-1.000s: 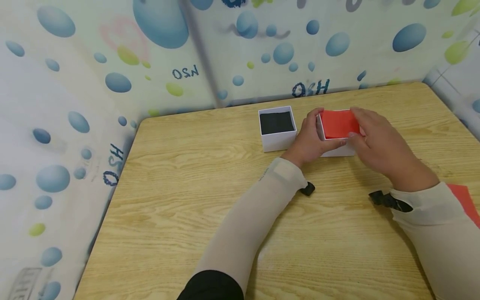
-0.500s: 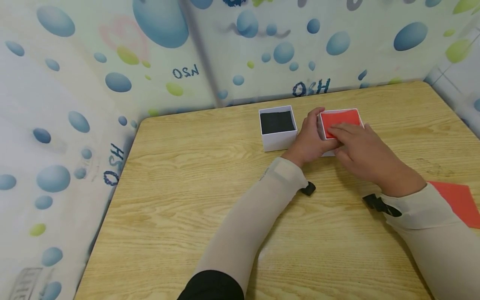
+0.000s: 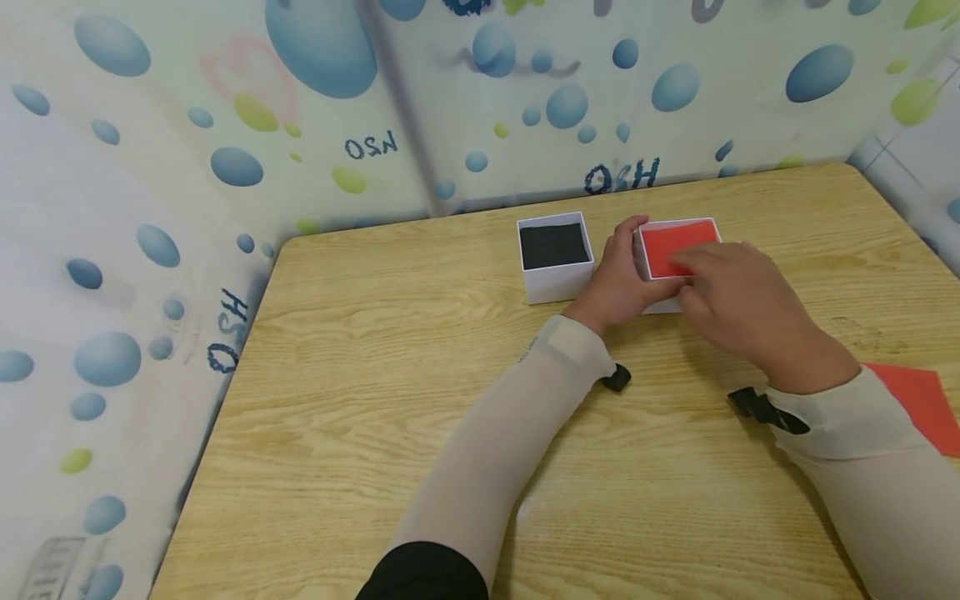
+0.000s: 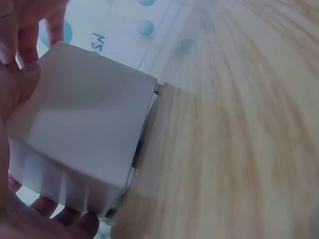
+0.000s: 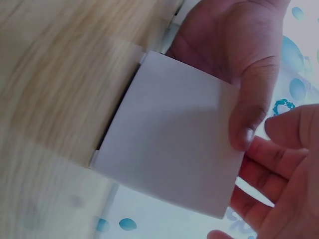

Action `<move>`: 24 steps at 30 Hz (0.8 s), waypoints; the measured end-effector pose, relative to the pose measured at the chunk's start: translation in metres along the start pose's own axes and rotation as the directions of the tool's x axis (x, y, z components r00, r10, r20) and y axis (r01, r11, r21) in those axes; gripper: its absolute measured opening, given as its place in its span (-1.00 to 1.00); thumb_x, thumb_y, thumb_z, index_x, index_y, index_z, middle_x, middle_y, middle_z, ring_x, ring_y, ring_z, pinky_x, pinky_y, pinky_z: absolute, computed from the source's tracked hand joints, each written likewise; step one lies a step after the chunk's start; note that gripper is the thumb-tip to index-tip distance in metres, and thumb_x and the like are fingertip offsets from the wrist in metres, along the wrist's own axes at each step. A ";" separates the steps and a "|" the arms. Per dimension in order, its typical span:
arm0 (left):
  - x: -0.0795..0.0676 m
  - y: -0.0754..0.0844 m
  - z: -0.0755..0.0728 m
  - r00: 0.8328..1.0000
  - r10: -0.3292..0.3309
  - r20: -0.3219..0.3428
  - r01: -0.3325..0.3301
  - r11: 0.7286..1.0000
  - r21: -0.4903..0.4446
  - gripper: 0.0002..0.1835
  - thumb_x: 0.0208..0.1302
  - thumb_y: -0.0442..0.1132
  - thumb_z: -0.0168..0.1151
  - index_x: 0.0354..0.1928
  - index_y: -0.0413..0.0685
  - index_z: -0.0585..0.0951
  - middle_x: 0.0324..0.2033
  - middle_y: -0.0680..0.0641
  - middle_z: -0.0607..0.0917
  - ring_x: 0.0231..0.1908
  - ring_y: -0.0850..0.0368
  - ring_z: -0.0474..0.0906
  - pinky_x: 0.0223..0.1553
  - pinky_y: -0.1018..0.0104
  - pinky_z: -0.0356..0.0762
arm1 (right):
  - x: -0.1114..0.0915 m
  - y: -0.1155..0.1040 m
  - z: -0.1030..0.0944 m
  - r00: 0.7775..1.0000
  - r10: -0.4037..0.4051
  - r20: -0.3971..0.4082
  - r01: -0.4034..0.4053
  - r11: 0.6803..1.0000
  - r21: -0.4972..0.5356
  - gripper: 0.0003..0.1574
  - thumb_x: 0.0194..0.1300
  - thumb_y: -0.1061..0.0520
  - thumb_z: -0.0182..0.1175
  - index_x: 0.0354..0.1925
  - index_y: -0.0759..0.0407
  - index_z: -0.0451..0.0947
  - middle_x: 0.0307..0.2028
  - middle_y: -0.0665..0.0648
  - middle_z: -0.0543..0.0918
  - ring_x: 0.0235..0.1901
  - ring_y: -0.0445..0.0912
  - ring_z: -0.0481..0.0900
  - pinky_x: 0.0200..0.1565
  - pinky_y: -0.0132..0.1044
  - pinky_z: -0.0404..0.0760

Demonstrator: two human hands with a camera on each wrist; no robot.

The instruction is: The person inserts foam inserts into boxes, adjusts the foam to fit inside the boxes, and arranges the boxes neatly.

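Note:
In the head view, a white box (image 3: pixel 663 305) stands at the back of the table, with a red sheet (image 3: pixel 663 244) lying flat inside its rim. My left hand (image 3: pixel 619 279) grips this box from its left side. The left wrist view shows its thumb on the front wall (image 4: pixel 89 114) and its fingers along a side. Over the box's right part, my right hand (image 3: pixel 750 304) rests fingertips on the red sheet. Its thumb stays near the front rim. The right wrist view shows its fingers (image 5: pixel 271 172) loosely bent beyond the box's top edge.
A second white box (image 3: pixel 558 283) with a black sheet (image 3: pixel 555 246) inside stands just left of my left hand. Another red sheet (image 3: pixel 918 407) lies on the wooden table (image 3: pixel 337 417) at the right, partly behind my right sleeve. A patterned wall covering (image 3: pixel 510 108) borders the table.
My right hand has moved from the box's right side onto the red sheet, shifting leftward, then slightly back right. The sheet now sits lower, within the rim. My left hand stays put.

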State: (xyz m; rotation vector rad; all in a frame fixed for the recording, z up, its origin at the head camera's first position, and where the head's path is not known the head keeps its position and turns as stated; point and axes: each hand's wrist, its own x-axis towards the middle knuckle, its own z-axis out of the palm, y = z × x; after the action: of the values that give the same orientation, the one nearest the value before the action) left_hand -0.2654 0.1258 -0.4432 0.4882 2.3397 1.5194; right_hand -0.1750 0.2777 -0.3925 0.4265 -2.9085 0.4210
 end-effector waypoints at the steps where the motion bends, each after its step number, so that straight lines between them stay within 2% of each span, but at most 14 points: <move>1: 0.000 0.001 0.000 1.000 0.000 -0.001 0.000 1.000 -0.003 0.11 0.15 -0.02 0.63 0.60 0.44 0.08 0.34 0.18 0.38 0.24 0.30 0.36 0.17 0.45 0.59 | -0.001 0.000 -0.001 1.000 -0.011 -0.028 0.010 1.000 -0.009 -0.50 0.36 0.27 -0.02 0.16 0.44 0.61 0.09 0.44 0.70 0.13 0.37 0.60 0.31 0.41 0.40; 3: -0.001 0.002 0.001 1.000 -0.006 0.000 0.006 1.000 -0.011 0.11 0.15 -0.02 0.63 0.60 0.46 0.07 0.34 0.19 0.38 0.24 0.31 0.35 0.15 0.46 0.60 | -0.001 -0.001 -0.001 0.998 -0.020 -0.052 0.019 1.000 -0.024 -0.54 0.32 0.29 -0.02 0.06 0.45 0.66 -0.01 0.42 0.74 0.03 0.34 0.64 0.23 0.36 0.48; 7: -0.002 0.003 0.000 1.000 -0.018 0.001 0.018 1.000 -0.013 0.12 0.15 -0.02 0.64 0.59 0.49 0.07 0.34 0.21 0.37 0.24 0.32 0.35 0.16 0.45 0.60 | 0.001 -0.002 0.000 0.999 -0.014 -0.037 0.013 1.000 -0.029 -0.55 0.28 0.31 -0.03 -0.01 0.43 0.69 -0.09 0.39 0.76 -0.06 0.29 0.67 0.18 0.37 0.52; 10: -0.002 0.003 0.000 1.000 -0.015 0.003 0.015 1.000 -0.010 0.12 0.15 -0.03 0.64 0.60 0.48 0.07 0.34 0.19 0.38 0.24 0.31 0.35 0.16 0.42 0.60 | 0.001 -0.002 0.000 1.000 -0.005 -0.019 0.005 1.000 -0.028 -0.54 0.26 0.32 -0.02 -0.01 0.42 0.69 -0.08 0.38 0.75 -0.05 0.28 0.67 0.18 0.39 0.52; 16: -0.001 0.002 -0.001 1.000 -0.003 0.006 0.003 1.000 -0.002 0.11 0.15 0.00 0.63 0.60 0.46 0.07 0.33 0.18 0.39 0.22 0.32 0.36 0.16 0.44 0.59 | 0.002 0.000 0.002 0.999 -0.026 -0.019 0.026 0.999 -0.025 -0.54 0.21 0.35 -0.02 -0.03 0.42 0.71 -0.12 0.35 0.77 -0.09 0.25 0.67 0.09 0.27 0.57; 24: -0.002 0.004 -0.001 1.000 -0.011 0.006 0.011 1.000 -0.006 0.11 0.15 0.00 0.63 0.59 0.46 0.07 0.34 0.19 0.38 0.24 0.32 0.35 0.15 0.45 0.60 | 0.000 0.000 0.001 1.000 -0.009 -0.017 0.008 0.998 -0.058 -0.51 0.22 0.33 -0.02 0.03 0.41 0.69 -0.06 0.37 0.76 -0.03 0.28 0.66 0.09 0.33 0.53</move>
State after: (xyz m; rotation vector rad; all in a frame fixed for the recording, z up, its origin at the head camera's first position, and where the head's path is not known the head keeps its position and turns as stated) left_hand -0.2633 0.1257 -0.4395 0.4766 2.3284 1.5173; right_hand -0.1751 0.2772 -0.3930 0.4246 -2.8933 0.3364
